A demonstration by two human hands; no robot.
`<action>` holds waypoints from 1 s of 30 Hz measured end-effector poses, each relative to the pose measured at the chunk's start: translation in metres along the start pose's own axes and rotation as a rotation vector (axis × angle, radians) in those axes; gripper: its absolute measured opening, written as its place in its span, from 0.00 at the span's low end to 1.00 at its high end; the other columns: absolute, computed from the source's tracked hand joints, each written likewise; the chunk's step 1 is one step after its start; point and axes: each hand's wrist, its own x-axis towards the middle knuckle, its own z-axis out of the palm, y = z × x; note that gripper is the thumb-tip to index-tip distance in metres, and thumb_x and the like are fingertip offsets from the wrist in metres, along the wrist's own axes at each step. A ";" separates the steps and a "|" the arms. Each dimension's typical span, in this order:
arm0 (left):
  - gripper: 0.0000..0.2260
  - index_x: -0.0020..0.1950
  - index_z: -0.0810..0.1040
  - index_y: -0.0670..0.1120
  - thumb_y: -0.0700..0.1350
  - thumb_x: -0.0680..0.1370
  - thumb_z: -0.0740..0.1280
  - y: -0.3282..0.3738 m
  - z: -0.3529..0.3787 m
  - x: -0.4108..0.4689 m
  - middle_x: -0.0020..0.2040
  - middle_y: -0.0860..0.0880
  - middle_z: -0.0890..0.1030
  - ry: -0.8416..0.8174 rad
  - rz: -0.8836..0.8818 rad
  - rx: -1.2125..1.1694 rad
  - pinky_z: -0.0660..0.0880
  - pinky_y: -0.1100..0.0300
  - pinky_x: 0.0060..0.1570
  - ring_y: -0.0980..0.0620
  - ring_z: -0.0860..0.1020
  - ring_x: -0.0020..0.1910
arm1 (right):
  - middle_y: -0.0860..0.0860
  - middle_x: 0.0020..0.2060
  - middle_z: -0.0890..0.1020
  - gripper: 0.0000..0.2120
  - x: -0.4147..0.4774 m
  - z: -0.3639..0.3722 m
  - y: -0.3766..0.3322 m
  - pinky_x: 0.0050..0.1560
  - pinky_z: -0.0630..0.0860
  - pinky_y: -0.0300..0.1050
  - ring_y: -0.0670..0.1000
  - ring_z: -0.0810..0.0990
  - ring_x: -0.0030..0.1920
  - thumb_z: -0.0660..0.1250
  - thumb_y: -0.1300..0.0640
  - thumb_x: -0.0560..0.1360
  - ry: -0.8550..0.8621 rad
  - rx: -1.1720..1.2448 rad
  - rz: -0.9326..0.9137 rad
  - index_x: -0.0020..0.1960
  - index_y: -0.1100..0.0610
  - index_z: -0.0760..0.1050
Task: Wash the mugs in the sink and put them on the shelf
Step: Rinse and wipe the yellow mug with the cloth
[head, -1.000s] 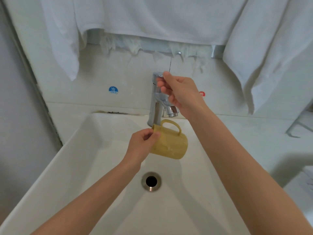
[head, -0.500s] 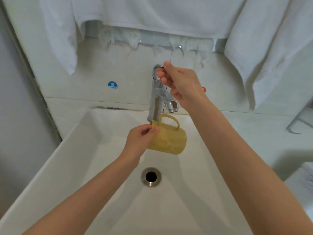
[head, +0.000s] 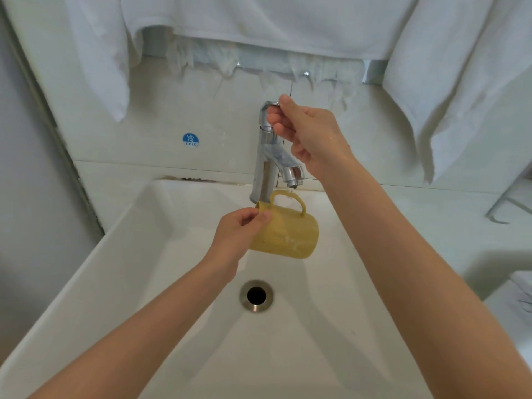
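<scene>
A yellow mug [head: 290, 236] lies on its side in the air above the white sink [head: 149, 272], handle up, right below the spout of the chrome tap [head: 269, 156]. My left hand [head: 236, 236] pinches the mug's rim between thumb and fingers. My right hand [head: 309, 133] grips the tap's lever at the top. A thin trickle of water leaves the spout and lands on the mug's handle.
White towels [head: 259, 24] hang on a rail above the tap, another towel [head: 460, 82] at the right. A blue cold sticker [head: 190, 139] marks the wall. The drain [head: 256, 295] sits below the mug. A wire rack [head: 509, 205] stands at the far right.
Water has started to run from the spout onto the mug. My left hand keeps the mug under the tap, and my right hand stays on the lever.
</scene>
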 end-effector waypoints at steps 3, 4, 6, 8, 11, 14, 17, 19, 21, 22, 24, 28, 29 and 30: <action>0.06 0.47 0.81 0.43 0.44 0.77 0.66 0.001 0.001 -0.001 0.50 0.42 0.83 -0.016 -0.025 -0.021 0.75 0.49 0.59 0.44 0.80 0.53 | 0.45 0.30 0.82 0.12 -0.001 0.000 -0.002 0.21 0.61 0.29 0.38 0.77 0.27 0.64 0.51 0.77 0.003 -0.007 0.010 0.41 0.56 0.80; 0.05 0.45 0.81 0.44 0.44 0.77 0.66 0.001 0.001 -0.001 0.49 0.43 0.83 -0.020 -0.029 -0.025 0.76 0.51 0.58 0.45 0.80 0.52 | 0.45 0.30 0.82 0.12 -0.001 0.000 -0.002 0.21 0.61 0.29 0.38 0.77 0.27 0.64 0.51 0.77 0.005 -0.007 0.012 0.41 0.56 0.80; 0.05 0.43 0.80 0.45 0.44 0.77 0.66 0.001 0.001 -0.002 0.47 0.45 0.83 -0.023 -0.035 -0.035 0.77 0.53 0.56 0.47 0.80 0.49 | 0.45 0.29 0.82 0.12 -0.001 0.000 -0.002 0.21 0.61 0.29 0.39 0.77 0.27 0.64 0.51 0.77 0.003 -0.006 0.011 0.40 0.56 0.80; 0.05 0.43 0.80 0.45 0.43 0.77 0.66 0.000 0.001 -0.002 0.47 0.45 0.83 -0.022 -0.043 -0.044 0.77 0.53 0.55 0.47 0.80 0.49 | 0.45 0.29 0.82 0.12 0.000 0.000 -0.002 0.21 0.61 0.29 0.39 0.77 0.27 0.64 0.51 0.77 0.002 -0.010 0.010 0.40 0.56 0.80; 0.04 0.44 0.80 0.45 0.43 0.77 0.67 -0.001 0.002 -0.002 0.48 0.44 0.82 -0.021 -0.066 -0.062 0.77 0.52 0.55 0.47 0.80 0.49 | 0.45 0.30 0.82 0.12 0.000 -0.001 -0.003 0.20 0.61 0.28 0.39 0.77 0.27 0.64 0.51 0.77 0.004 -0.018 0.018 0.41 0.56 0.80; 0.04 0.44 0.80 0.44 0.43 0.77 0.67 -0.001 0.001 -0.002 0.47 0.45 0.82 -0.031 -0.076 -0.076 0.77 0.54 0.53 0.48 0.80 0.47 | 0.45 0.30 0.82 0.12 -0.001 -0.001 -0.003 0.20 0.60 0.28 0.38 0.77 0.27 0.64 0.51 0.77 0.005 -0.023 0.017 0.41 0.56 0.80; 0.04 0.46 0.80 0.43 0.42 0.77 0.66 -0.001 0.001 -0.003 0.47 0.44 0.82 -0.034 -0.081 -0.090 0.78 0.56 0.50 0.49 0.80 0.46 | 0.45 0.30 0.82 0.12 0.000 -0.001 -0.004 0.20 0.60 0.29 0.38 0.77 0.27 0.64 0.51 0.77 0.005 -0.019 0.019 0.42 0.57 0.80; 0.04 0.46 0.80 0.43 0.42 0.77 0.66 -0.001 0.001 -0.003 0.48 0.44 0.82 -0.035 -0.090 -0.106 0.78 0.57 0.49 0.49 0.80 0.46 | 0.45 0.30 0.82 0.12 -0.001 -0.001 -0.005 0.20 0.60 0.29 0.38 0.77 0.27 0.64 0.51 0.77 0.004 -0.017 0.021 0.43 0.57 0.80; 0.04 0.45 0.80 0.44 0.42 0.77 0.66 0.000 0.001 -0.004 0.46 0.46 0.83 -0.040 -0.095 -0.118 0.79 0.59 0.46 0.50 0.81 0.45 | 0.45 0.30 0.82 0.12 -0.002 -0.001 -0.006 0.20 0.60 0.29 0.38 0.77 0.27 0.64 0.51 0.77 -0.001 -0.018 0.023 0.43 0.58 0.81; 0.04 0.44 0.79 0.44 0.42 0.77 0.66 0.000 0.001 -0.005 0.45 0.47 0.83 -0.042 -0.097 -0.127 0.79 0.60 0.45 0.51 0.81 0.44 | 0.45 0.30 0.82 0.12 -0.003 -0.001 -0.006 0.20 0.60 0.29 0.38 0.77 0.27 0.64 0.51 0.77 -0.007 -0.021 0.023 0.43 0.58 0.81; 0.04 0.44 0.79 0.44 0.41 0.77 0.66 0.001 0.000 -0.006 0.43 0.47 0.83 -0.046 -0.106 -0.150 0.79 0.61 0.42 0.52 0.81 0.42 | 0.45 0.31 0.82 0.12 -0.006 -0.002 -0.007 0.20 0.60 0.29 0.39 0.77 0.27 0.63 0.51 0.78 -0.018 -0.037 0.009 0.45 0.58 0.81; 0.04 0.45 0.79 0.42 0.40 0.77 0.65 0.000 -0.003 -0.006 0.40 0.48 0.83 -0.058 -0.173 -0.218 0.79 0.59 0.40 0.51 0.82 0.40 | 0.45 0.33 0.82 0.13 -0.028 -0.022 0.009 0.25 0.66 0.29 0.40 0.78 0.30 0.58 0.54 0.80 0.060 -0.191 -0.185 0.44 0.55 0.80; 0.05 0.45 0.79 0.42 0.40 0.78 0.64 -0.001 -0.003 -0.006 0.40 0.47 0.84 -0.064 -0.191 -0.238 0.80 0.59 0.40 0.51 0.82 0.40 | 0.45 0.32 0.81 0.13 -0.037 -0.032 0.019 0.26 0.67 0.29 0.40 0.78 0.30 0.58 0.57 0.80 0.089 -0.254 -0.232 0.42 0.54 0.79; 0.05 0.47 0.79 0.41 0.40 0.78 0.64 -0.002 -0.003 -0.005 0.41 0.47 0.84 -0.073 -0.207 -0.256 0.80 0.58 0.40 0.51 0.82 0.40 | 0.45 0.31 0.81 0.13 -0.046 -0.045 0.031 0.28 0.68 0.30 0.40 0.78 0.31 0.58 0.59 0.79 0.110 -0.334 -0.254 0.41 0.54 0.79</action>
